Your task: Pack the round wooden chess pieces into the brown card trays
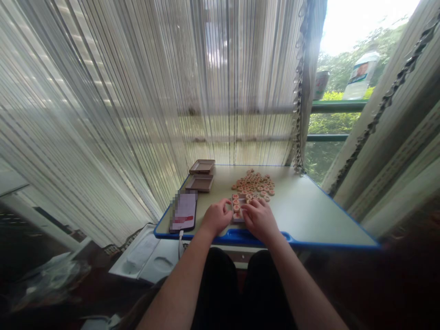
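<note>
A small shallow box [242, 221] lies near the table's front edge, with a column of round wooden Chinese chess pieces [236, 207] along its left side and more at its top right. My left hand [217, 217] is at the box's left wall, fingers curled and thumb and forefinger against its edge. Over the right part of the box, my right hand [261, 217] bends its fingers down onto a piece, which they partly hide. Just beyond the box spreads a loose heap of Chinese chess pieces [252, 181], red and dark characters on pale wood.
Two open shallow trays [200, 183] sit at the table's back left. A phone [184, 211] with a white cable [180, 243] lies at the left edge. The pale table [316, 215] has a blue rim. Striped curtains [220, 82] hang behind; a bottle [361, 75] stands on the window rail.
</note>
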